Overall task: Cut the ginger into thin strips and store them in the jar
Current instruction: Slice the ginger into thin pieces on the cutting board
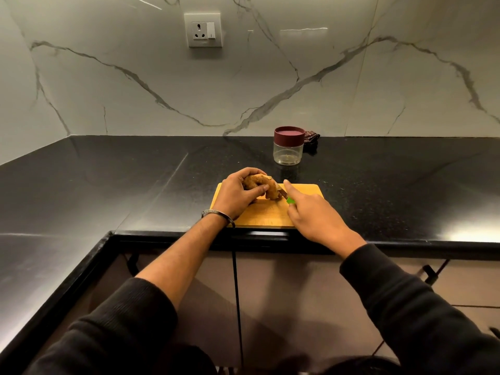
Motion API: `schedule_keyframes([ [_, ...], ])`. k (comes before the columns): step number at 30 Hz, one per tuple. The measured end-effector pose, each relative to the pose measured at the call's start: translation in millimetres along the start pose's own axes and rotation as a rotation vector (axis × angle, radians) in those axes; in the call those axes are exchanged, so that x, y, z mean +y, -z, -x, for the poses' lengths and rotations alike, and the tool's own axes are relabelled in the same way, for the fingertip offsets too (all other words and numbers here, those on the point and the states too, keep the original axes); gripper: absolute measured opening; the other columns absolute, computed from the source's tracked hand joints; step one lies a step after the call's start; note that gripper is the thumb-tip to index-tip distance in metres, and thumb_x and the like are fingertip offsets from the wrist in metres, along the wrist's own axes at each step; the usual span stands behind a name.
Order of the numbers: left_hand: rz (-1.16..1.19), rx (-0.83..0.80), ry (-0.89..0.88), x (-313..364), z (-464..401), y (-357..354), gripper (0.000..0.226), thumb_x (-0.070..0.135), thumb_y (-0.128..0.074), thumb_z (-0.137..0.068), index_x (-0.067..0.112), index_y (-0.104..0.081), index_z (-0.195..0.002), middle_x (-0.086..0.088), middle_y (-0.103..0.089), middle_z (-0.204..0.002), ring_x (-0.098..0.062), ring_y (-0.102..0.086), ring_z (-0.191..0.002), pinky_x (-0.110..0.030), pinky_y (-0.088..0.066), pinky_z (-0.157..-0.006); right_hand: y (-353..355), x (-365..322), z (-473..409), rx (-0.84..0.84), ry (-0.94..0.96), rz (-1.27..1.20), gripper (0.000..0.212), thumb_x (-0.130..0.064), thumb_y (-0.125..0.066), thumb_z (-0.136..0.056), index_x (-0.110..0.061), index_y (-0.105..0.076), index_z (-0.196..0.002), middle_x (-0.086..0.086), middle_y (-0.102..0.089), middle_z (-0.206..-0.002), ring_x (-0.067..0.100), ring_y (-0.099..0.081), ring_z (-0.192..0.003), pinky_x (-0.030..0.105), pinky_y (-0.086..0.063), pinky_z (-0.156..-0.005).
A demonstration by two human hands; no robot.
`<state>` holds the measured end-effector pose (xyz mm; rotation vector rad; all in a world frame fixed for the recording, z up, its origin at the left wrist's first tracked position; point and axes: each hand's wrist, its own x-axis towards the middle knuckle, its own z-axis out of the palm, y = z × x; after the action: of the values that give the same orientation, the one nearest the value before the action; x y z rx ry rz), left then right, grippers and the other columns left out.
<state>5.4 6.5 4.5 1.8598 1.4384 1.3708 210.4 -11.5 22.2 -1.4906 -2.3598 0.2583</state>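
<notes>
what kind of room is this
Most likely a home kitchen: a black stone countertop under a marble-look backsplash with a wall socket, and a wooden cutting board where ginger is being cut.

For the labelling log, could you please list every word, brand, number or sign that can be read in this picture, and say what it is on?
No text can be read anywhere in this picture.
Jar: clear body and dark red lid, no label in view.
Wall socket: a mark on its switch, too small to read.
Knife: only part of the blade and green handle shows, no brand visible.
Cutting board, bracelet: no lettering visible.
</notes>
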Motion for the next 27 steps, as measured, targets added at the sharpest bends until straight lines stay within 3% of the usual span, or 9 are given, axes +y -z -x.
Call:
schedule_keyframes([
  [2,0.003,-0.003,0.007,-1,-1,0,0.034,0.022,-0.075,-0.086,0.021,-0.064,-0.118,0.008,-0.070,-0.103,-0.005,-0.068,-0.093,-0.026,-0.059,-0.079,-2,1,-2,0.004,-0.050,-0.010,0.030,-0.028,-0.039,-0.104,-0.019,-0.054,-0.129,0.008,-0.065,-0.101,0.018,-0.054,-0.079,0.035,-0.042,-0.070],
  [3,0.007,-0.006,0.008,-2,-2,0,0.034,0.022,-0.075,-0.086,0.021,-0.064,-0.118,0.008,-0.070,-0.103,-0.006,-0.068,-0.094,-0.026,-0.059,-0.080,-3,2,-2,0.018,-0.082,-0.019,0.020,-0.028,-0.040,-0.104,-0.019,-0.057,-0.104,0.008,-0.065,-0.099,0.018,-0.053,-0.078,0.035,-0.040,-0.068],
  [4,0.005,-0.009,0.008,-3,-2,1,0.034,0.023,-0.075,-0.086,0.021,-0.064,-0.118,0.008,-0.070,-0.104,-0.006,-0.068,-0.094,-0.027,-0.059,-0.080,-4,2,-3,0.039,-0.104,-0.029,0.024,-0.030,-0.040,-0.105,-0.019,-0.054,-0.089,0.009,-0.065,-0.096,0.018,-0.054,-0.077,0.035,-0.039,-0.067],
  [5,0.003,-0.011,0.007,-3,-2,0,0.034,0.023,-0.075,-0.086,0.021,-0.064,-0.119,0.007,-0.070,-0.104,-0.006,-0.068,-0.094,-0.027,-0.059,-0.080,-5,2,-3,0.059,-0.124,-0.045,0.029,-0.031,-0.039,-0.105,-0.018,-0.053,-0.084,0.009,-0.065,-0.094,0.019,-0.055,-0.077,0.036,-0.040,-0.067],
  [10,-0.004,-0.006,0.005,-3,-2,0,0.034,0.023,-0.074,-0.086,0.022,-0.064,-0.118,0.006,-0.070,-0.105,-0.007,-0.068,-0.094,-0.026,-0.059,-0.079,-5,-3,-8,0.146,-0.261,-0.198,0.050,-0.041,-0.028,-0.106,-0.012,-0.069,-0.107,0.010,-0.069,-0.106,0.029,-0.062,-0.099,0.045,-0.050,-0.089],
  [15,0.002,-0.003,0.001,-2,-1,0,0.033,0.023,-0.075,-0.086,0.022,-0.064,-0.117,0.007,-0.069,-0.104,-0.003,-0.067,-0.091,-0.022,-0.058,-0.076,-7,-1,-6,0.199,-0.195,-0.118,0.027,-0.033,-0.040,-0.107,-0.017,-0.054,-0.123,0.002,-0.063,-0.098,0.022,-0.059,-0.086,0.039,-0.047,-0.071],
  [19,0.007,-0.001,-0.004,-3,-1,0,0.033,0.022,-0.075,-0.086,0.021,-0.065,-0.117,0.007,-0.070,-0.103,-0.004,-0.067,-0.093,-0.025,-0.059,-0.077,-7,2,0,0.162,-0.069,-0.071,0.040,-0.026,-0.042,-0.105,-0.030,-0.049,-0.144,0.004,-0.068,-0.101,0.019,-0.062,-0.083,0.033,-0.049,-0.068],
  [23,0.010,-0.007,0.007,-4,-2,0,0.034,0.023,-0.075,-0.086,0.021,-0.064,-0.118,0.006,-0.071,-0.103,-0.008,-0.069,-0.093,-0.032,-0.061,-0.078,-7,-1,1,0.178,-0.012,-0.078,0.043,-0.023,-0.041,-0.105,-0.029,-0.048,-0.147,0.007,-0.071,-0.106,0.019,-0.063,-0.082,0.040,-0.056,-0.076],
  [27,0.011,-0.008,0.009,-4,-2,0,0.034,0.023,-0.075,-0.086,0.021,-0.064,-0.118,0.006,-0.071,-0.102,-0.008,-0.069,-0.094,-0.034,-0.061,-0.080,-10,-2,4,0.200,0.022,-0.047,0.045,-0.022,-0.041,-0.105,-0.029,-0.045,-0.149,0.010,-0.072,-0.102,0.021,-0.062,-0.079,0.041,-0.056,-0.074],
])
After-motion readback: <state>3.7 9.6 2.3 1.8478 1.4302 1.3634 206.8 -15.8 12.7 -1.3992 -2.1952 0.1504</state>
